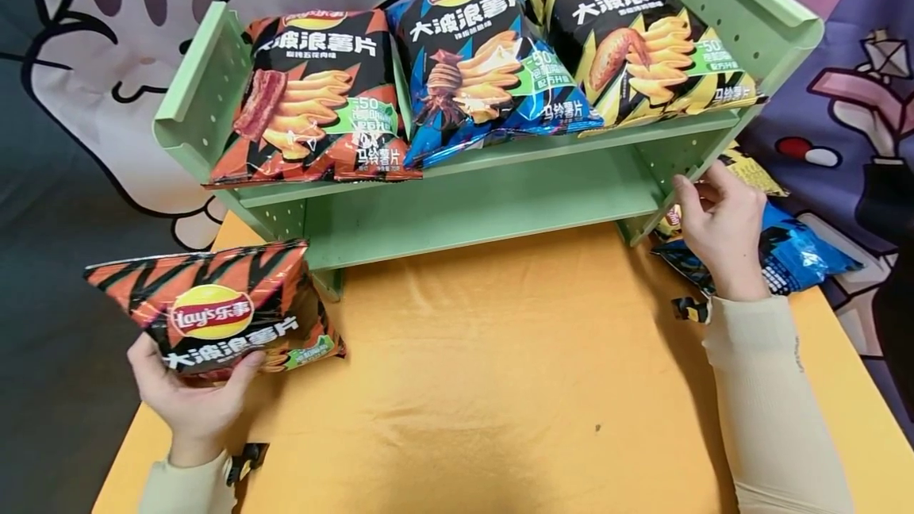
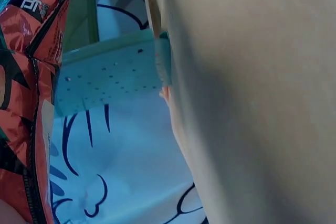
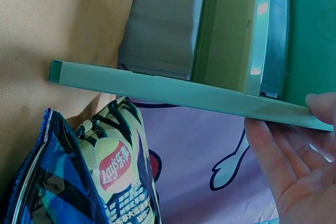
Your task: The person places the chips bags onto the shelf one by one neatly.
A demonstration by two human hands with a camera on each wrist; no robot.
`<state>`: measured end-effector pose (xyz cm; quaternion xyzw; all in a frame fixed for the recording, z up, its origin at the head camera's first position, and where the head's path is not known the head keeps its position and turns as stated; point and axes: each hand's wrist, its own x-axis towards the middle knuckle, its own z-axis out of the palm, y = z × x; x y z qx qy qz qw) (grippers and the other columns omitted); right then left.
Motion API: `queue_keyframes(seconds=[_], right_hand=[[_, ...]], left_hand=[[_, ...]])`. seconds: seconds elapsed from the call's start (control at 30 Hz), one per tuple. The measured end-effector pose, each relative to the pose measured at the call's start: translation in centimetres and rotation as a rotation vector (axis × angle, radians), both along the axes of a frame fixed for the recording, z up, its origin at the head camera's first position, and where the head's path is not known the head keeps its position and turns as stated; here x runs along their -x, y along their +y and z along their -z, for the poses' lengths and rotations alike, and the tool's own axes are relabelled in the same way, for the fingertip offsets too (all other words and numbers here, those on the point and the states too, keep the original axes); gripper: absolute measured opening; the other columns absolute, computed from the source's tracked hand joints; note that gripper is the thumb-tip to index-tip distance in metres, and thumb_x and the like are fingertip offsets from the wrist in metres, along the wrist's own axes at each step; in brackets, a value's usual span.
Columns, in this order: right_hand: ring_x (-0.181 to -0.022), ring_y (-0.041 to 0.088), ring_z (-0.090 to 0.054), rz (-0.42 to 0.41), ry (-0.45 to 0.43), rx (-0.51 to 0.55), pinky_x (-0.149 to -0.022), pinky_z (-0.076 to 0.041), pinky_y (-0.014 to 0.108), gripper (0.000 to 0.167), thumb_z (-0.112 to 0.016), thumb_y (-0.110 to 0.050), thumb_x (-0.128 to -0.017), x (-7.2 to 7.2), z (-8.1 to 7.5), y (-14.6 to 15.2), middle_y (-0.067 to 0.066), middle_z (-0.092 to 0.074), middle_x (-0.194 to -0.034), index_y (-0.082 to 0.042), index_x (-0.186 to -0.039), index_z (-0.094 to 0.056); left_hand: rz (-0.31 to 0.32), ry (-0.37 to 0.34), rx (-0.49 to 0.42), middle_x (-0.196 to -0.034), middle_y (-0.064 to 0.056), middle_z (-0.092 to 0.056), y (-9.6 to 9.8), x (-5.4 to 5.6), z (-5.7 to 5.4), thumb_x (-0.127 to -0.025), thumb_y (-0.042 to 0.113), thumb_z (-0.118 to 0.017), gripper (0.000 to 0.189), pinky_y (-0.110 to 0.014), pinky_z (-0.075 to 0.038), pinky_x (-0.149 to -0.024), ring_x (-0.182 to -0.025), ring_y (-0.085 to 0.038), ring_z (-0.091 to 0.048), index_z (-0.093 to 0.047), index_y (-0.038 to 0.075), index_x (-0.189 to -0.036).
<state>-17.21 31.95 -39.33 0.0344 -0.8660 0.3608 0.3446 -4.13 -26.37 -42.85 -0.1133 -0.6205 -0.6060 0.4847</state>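
Note:
My left hand (image 1: pixel 189 407) grips a red and black bag of Lay's potato chips (image 1: pixel 236 292) from below, over the table's left side. The bag's red side (image 2: pixel 26 108) also fills the left edge of the left wrist view. With my right hand (image 1: pixel 728 228) I hold the right side panel of a green two-tier shelf (image 1: pixel 471 201). In the right wrist view the thumb lies on one face of that panel (image 3: pixel 173 94), the fingers (image 3: pixel 273 148) on the other. On the upper tier lean a red chip bag (image 1: pixel 314 101), a blue one (image 1: pixel 493 62) and a black-and-yellow one (image 1: pixel 643 46).
Right of the shelf, partly behind my right hand, lie a blue chip bag (image 1: pixel 807 248) and a yellow one (image 1: pixel 757 169). A yellow cloth (image 1: pixel 485 371) covers the table. Cartoon-printed fabric (image 1: pixel 143 101) hangs behind the shelf.

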Motion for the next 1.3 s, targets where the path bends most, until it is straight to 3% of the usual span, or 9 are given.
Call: queue_keyframes(seconds=[0.3,0.53,0.77,0.97,1.13,1.3], right_hand=[[-0.081,-0.030,-0.056,-0.011,0.005,-0.010,-0.069,-0.040,-0.002,0.027,-0.068,-0.020,-0.097,-0.1,-0.2,-0.1,0.023,-0.078,-0.102,-0.006,-0.119,-0.076],[-0.079,-0.030,-0.055,-0.009,0.002,-0.018,-0.068,-0.039,-0.002,0.027,-0.067,-0.020,-0.097,-0.1,-0.1,-0.1,0.023,-0.078,-0.101,-0.007,-0.119,-0.076],[-0.078,-0.030,-0.056,0.002,0.000,-0.009,-0.070,-0.040,-0.002,0.025,-0.068,-0.019,-0.097,-0.1,-0.1,0.0,0.024,-0.078,-0.098,-0.008,-0.118,-0.076],[-0.080,-0.030,-0.056,0.002,0.000,-0.004,-0.070,-0.040,-0.002,0.025,-0.068,-0.017,-0.096,-0.1,0.0,0.1,0.025,-0.077,-0.101,-0.007,-0.119,-0.076],[-0.078,-0.031,-0.055,0.003,0.003,-0.004,-0.069,-0.039,-0.002,0.025,-0.068,-0.014,-0.096,0.0,0.1,0.1,0.026,-0.077,-0.100,-0.006,-0.118,-0.076],[-0.078,-0.030,-0.055,0.002,0.003,-0.003,-0.069,-0.039,-0.002,0.024,-0.068,-0.014,-0.096,0.0,0.0,0.0,0.026,-0.077,-0.100,-0.005,-0.118,-0.076]], left_hand=[[0.054,0.079,0.153,-0.118,-0.032,-0.068,1.1,0.9,0.3,-0.058,0.026,-0.102,0.094,-0.028,-0.053,-0.100,-0.110,-0.025,-0.068,-0.053,-0.027,-0.119],[0.111,0.080,0.310,-0.114,-0.030,-0.072,1.8,1.1,0.3,-0.067,0.034,-0.098,0.089,-0.024,-0.053,-0.099,-0.107,-0.018,-0.071,-0.057,-0.027,-0.116],[0.180,0.013,0.526,-0.116,-0.027,-0.072,2.7,1.7,0.2,-0.078,0.046,-0.088,0.087,-0.018,-0.050,-0.101,-0.114,-0.008,-0.067,-0.060,-0.025,-0.120],[0.245,-0.047,0.643,-0.107,-0.029,-0.070,3.8,2.7,0.2,-0.083,0.048,-0.082,0.080,-0.014,-0.049,-0.099,-0.109,-0.005,-0.065,-0.063,-0.019,-0.123],[0.244,-0.087,0.689,-0.110,-0.026,-0.073,4.9,3.5,-0.4,-0.087,0.049,-0.078,0.075,-0.014,-0.049,-0.099,-0.109,-0.006,-0.066,-0.065,-0.013,-0.128],[0.180,-0.162,0.700,-0.108,-0.020,-0.075,6.3,4.1,-1.3,-0.089,0.052,-0.074,0.072,-0.013,-0.051,-0.092,-0.096,-0.019,-0.072,-0.065,-0.005,-0.133]])
